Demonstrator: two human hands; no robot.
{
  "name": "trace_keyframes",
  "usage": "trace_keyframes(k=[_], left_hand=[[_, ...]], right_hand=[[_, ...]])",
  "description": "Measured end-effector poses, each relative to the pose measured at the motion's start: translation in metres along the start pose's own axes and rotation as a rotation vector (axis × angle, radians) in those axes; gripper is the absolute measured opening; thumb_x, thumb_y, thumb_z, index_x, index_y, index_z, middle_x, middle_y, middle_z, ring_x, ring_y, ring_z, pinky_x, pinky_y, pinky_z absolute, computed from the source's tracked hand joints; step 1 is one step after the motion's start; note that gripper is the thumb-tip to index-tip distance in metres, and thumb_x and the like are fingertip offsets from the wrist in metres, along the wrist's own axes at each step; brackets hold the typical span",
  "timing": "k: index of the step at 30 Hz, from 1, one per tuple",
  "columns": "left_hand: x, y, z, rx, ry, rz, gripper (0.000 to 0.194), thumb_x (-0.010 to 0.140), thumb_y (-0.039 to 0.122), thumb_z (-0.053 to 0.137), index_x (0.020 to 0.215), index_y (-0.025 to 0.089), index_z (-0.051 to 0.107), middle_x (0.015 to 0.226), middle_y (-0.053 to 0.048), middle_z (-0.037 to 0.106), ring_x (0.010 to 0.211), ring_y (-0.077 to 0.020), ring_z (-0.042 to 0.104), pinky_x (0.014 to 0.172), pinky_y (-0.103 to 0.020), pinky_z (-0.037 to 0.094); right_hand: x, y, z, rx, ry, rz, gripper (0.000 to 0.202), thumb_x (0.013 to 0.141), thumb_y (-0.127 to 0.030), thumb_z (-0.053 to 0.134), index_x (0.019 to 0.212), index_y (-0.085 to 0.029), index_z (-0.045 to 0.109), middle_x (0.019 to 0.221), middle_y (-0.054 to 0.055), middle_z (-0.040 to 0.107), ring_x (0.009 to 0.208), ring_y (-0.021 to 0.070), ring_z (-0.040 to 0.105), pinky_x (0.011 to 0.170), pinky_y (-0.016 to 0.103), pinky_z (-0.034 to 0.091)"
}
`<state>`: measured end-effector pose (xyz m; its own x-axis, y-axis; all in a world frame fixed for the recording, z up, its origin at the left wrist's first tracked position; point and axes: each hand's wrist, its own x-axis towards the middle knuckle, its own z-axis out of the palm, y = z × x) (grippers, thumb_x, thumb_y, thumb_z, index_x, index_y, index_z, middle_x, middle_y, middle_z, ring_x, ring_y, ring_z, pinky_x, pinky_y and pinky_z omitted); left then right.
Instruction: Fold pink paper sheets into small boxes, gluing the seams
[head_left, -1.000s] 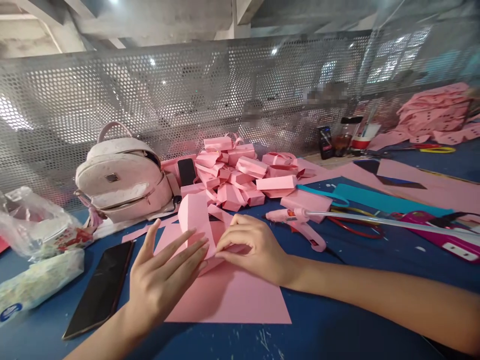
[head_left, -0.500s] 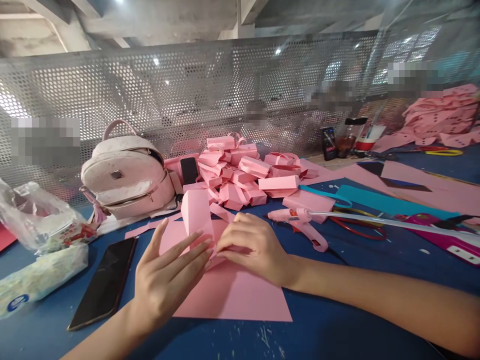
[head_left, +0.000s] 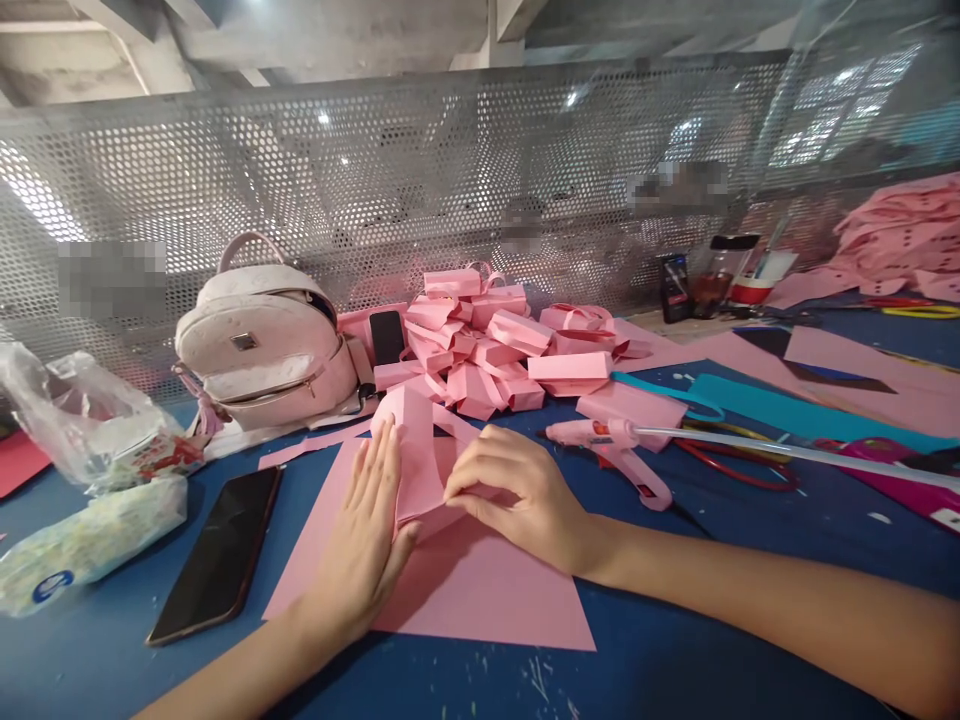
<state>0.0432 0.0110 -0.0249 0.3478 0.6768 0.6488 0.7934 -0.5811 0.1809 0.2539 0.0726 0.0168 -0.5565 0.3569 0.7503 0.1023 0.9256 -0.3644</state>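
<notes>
A folded pink paper piece [head_left: 417, 455] stands over a flat pink sheet [head_left: 487, 600] on the blue table. Along its left side lies my left hand [head_left: 367, 525], fingers stretched out and the thumb near the lower edge. My right hand [head_left: 514, 490] is closed in a pinch on the right edge of the folded piece. To the right of that hand, a pink glue gun [head_left: 611, 450] rests on the table with a long clear stick in its back. Behind the hands is a pile of folded pink paper pieces [head_left: 480, 345].
A pale backpack [head_left: 262, 350] stands at the back left. Nearer are a black phone [head_left: 214, 555], a tissue pack [head_left: 90, 540] and a plastic bag [head_left: 75, 410]. Blue paper strips [head_left: 810, 410] and magenta scissors [head_left: 885, 475] lie right. A perforated metal screen [head_left: 450, 170] runs behind.
My left hand has turned more upright and moved from across the front of the folded piece to its left side. My right hand keeps its pinch. The whole view has shifted slightly.
</notes>
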Motion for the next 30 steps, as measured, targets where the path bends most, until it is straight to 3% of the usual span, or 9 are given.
trace_keyframes(k=[7,15,23,30], left_hand=[[0.003,0.002,-0.004,0.085,-0.058,0.021,0.062,0.104,0.026,0.025,0.158,0.014,-0.002,0.164,-0.015,0.015,0.152,-0.0263,0.011,0.122,-0.05,0.013],[0.007,0.006,-0.01,0.201,-0.107,0.087,0.061,0.101,0.02,0.027,0.156,0.004,0.006,0.163,-0.019,0.019,0.153,-0.0255,0.007,0.122,-0.045,0.003],[0.006,0.012,-0.007,0.362,-0.112,0.18,0.065,0.101,0.023,0.032,0.155,0.0,0.006,0.16,-0.024,0.023,0.152,-0.0318,0.009,0.121,-0.051,0.007],[0.005,0.015,-0.006,0.388,-0.107,0.18,0.067,0.103,0.034,0.031,0.154,-0.003,0.009,0.16,-0.026,0.023,0.151,-0.0342,0.01,0.12,-0.051,0.009]], right_hand=[[0.001,-0.001,0.002,-0.026,-0.002,-0.007,0.01,0.094,-0.022,0.061,0.085,-0.02,0.066,0.08,0.001,0.069,0.075,0.015,0.056,0.076,0.032,0.043],[0.003,-0.006,-0.002,-0.132,-0.056,-0.036,0.009,0.094,-0.024,0.063,0.088,-0.021,0.069,0.083,0.0,0.07,0.078,0.0155,0.055,0.075,0.032,0.037],[0.004,-0.021,0.0,-0.142,-0.109,-0.067,0.014,0.095,-0.027,0.062,0.085,-0.023,0.072,0.079,-0.001,0.071,0.078,0.0164,0.055,0.076,0.033,0.036],[0.006,-0.023,0.001,-0.01,-0.123,0.043,0.012,0.091,-0.027,0.067,0.083,-0.023,0.075,0.072,-0.001,0.068,0.074,0.0165,0.051,0.072,0.031,0.041]])
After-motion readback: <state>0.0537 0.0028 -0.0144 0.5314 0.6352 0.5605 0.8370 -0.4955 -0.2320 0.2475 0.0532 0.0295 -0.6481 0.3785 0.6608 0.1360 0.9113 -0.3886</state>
